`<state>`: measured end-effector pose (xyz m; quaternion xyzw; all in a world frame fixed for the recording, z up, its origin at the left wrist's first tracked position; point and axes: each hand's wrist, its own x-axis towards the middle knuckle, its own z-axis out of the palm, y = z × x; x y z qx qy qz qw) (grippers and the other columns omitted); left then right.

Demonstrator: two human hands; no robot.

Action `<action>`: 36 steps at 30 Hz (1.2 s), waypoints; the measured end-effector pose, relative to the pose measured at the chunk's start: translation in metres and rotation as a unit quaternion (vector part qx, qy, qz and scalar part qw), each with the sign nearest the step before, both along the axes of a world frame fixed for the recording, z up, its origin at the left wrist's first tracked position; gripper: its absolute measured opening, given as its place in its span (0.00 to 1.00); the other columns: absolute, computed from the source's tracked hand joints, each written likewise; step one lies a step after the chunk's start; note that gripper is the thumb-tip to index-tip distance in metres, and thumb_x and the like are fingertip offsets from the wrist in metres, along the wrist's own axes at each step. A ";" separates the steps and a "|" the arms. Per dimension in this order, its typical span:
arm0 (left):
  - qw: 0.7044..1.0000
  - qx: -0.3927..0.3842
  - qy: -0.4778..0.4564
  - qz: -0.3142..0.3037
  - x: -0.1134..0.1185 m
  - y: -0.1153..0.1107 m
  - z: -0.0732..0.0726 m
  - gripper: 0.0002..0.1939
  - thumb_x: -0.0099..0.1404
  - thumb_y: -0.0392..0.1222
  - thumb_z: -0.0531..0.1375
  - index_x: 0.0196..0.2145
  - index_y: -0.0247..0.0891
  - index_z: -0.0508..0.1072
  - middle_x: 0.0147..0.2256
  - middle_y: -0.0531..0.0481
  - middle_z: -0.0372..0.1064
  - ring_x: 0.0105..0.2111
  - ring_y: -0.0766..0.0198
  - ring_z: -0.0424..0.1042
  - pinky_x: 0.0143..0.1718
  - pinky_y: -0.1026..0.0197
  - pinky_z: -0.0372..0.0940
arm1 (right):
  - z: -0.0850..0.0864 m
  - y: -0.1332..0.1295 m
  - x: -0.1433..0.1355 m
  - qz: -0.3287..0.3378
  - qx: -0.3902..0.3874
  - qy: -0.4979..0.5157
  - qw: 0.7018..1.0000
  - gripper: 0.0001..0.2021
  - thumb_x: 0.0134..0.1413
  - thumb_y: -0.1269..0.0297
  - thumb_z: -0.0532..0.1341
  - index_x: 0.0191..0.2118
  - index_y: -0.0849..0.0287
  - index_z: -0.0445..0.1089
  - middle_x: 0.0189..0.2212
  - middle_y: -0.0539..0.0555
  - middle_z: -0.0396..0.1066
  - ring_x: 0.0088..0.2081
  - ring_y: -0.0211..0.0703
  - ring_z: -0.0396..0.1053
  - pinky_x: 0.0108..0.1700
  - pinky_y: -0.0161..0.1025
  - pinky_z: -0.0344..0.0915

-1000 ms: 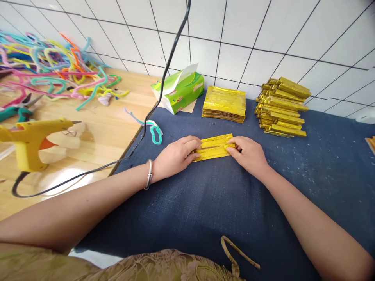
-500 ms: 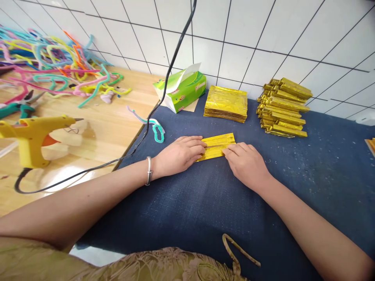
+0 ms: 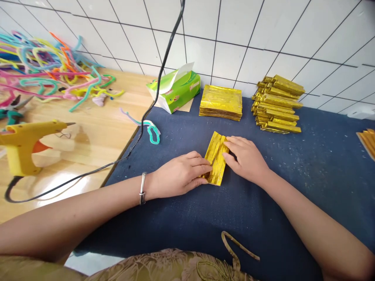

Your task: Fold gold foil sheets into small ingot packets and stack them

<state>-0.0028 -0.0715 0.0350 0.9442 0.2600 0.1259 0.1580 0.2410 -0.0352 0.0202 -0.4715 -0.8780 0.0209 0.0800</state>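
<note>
A creased gold foil sheet [image 3: 217, 158] lies at a steep slant on the dark blue cloth [image 3: 181, 222]. My left hand [image 3: 181, 174] grips its lower left edge, with the thumb near the bottom corner. At the upper right edge, my right hand [image 3: 246, 159] has its fingertips on the foil and the thumb a little apart below them. Behind the sheet are a stack of flat gold sheets [image 3: 221, 100] and, to the right, a pile of folded gold strips [image 3: 277, 104].
A green tissue box [image 3: 183, 91] stands by the tiled wall. On the wooden surface at left lie a yellow glue gun [image 3: 25, 144], pliers [image 3: 13, 111] and colourful fuzzy stems [image 3: 43, 58]. A black cable [image 3: 161, 74] crosses the view. More gold pieces [image 3: 367, 142] sit far right.
The gold sheet has turned from roughly crosswise to steeply slanted. My left hand has moved down, and my right hand holds the sheet's upper right side. The view has shifted slightly.
</note>
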 end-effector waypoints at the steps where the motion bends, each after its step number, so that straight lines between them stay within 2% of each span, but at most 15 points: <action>1: 1.000 0.000 0.001 -0.001 0.000 -0.001 -0.001 0.18 0.70 0.44 0.50 0.52 0.32 0.68 0.48 0.43 0.70 0.47 0.58 0.65 0.52 0.54 0.62 | 0.000 -0.003 -0.003 0.001 -0.004 -0.013 1.000 0.24 0.61 0.57 0.49 0.57 0.67 0.64 0.59 0.62 0.61 0.60 0.53 0.56 0.59 0.50 0.54; 5: 1.000 0.006 0.007 0.015 0.000 0.000 -0.005 0.17 0.70 0.42 0.50 0.51 0.33 0.68 0.48 0.43 0.69 0.47 0.60 0.66 0.53 0.54 0.61 | -0.005 -0.007 -0.007 0.018 -0.026 -0.046 0.998 0.28 0.61 0.58 0.47 0.62 0.70 0.54 0.64 0.63 0.50 0.65 0.53 0.45 0.64 0.51 0.45; 9: 0.996 0.049 0.017 0.067 0.003 0.008 -0.006 0.19 0.69 0.47 0.51 0.53 0.36 0.68 0.55 0.42 0.64 0.56 0.54 0.61 0.56 0.49 0.57 | -0.011 -0.003 0.000 0.041 -0.035 -0.051 0.997 0.29 0.61 0.57 0.46 0.64 0.68 0.51 0.66 0.62 0.45 0.67 0.53 0.41 0.65 0.52 0.41; 14: 0.993 0.070 0.069 0.058 0.014 0.021 -0.013 0.30 0.68 0.56 0.49 0.61 0.34 0.58 0.63 0.39 0.51 0.64 0.51 0.47 0.62 0.46 0.46 | -0.016 0.000 0.006 0.058 -0.032 -0.039 0.997 0.30 0.61 0.55 0.46 0.65 0.66 0.48 0.67 0.61 0.42 0.67 0.53 0.39 0.65 0.54 0.40; 20: 0.991 0.048 0.117 0.043 0.014 0.026 -0.024 0.38 0.66 0.62 0.46 0.65 0.34 0.48 0.65 0.37 0.41 0.66 0.50 0.42 0.64 0.45 0.41 | -0.014 0.003 0.012 0.091 -0.050 -0.019 0.994 0.36 0.59 0.47 0.49 0.66 0.65 0.45 0.67 0.63 0.40 0.67 0.55 0.38 0.65 0.55 0.39; 25: 0.992 0.047 0.114 0.039 0.011 0.027 -0.026 0.39 0.66 0.63 0.46 0.65 0.34 0.47 0.66 0.37 0.39 0.66 0.48 0.41 0.64 0.45 0.41 | -0.012 0.008 0.017 0.107 -0.077 -0.012 0.991 0.40 0.56 0.43 0.50 0.67 0.65 0.42 0.67 0.64 0.37 0.67 0.56 0.36 0.65 0.57 0.38; 29: 0.992 0.046 0.113 0.033 0.012 0.029 -0.023 0.37 0.65 0.62 0.47 0.65 0.39 0.48 0.66 0.40 0.39 0.66 0.48 0.42 0.63 0.44 0.42 | -0.011 0.009 0.018 0.111 -0.087 -0.019 0.990 0.41 0.57 0.43 0.50 0.66 0.66 0.42 0.67 0.65 0.37 0.68 0.56 0.35 0.65 0.56 0.37; 36: 0.991 0.048 0.125 0.026 0.014 0.027 -0.019 0.35 0.67 0.60 0.46 0.66 0.39 0.47 0.65 0.43 0.43 0.65 0.48 0.43 0.63 0.45 0.40 | -0.014 0.010 0.018 0.121 -0.080 -0.004 0.989 0.41 0.56 0.43 0.51 0.67 0.62 0.39 0.67 0.63 0.37 0.67 0.56 0.35 0.64 0.58 0.37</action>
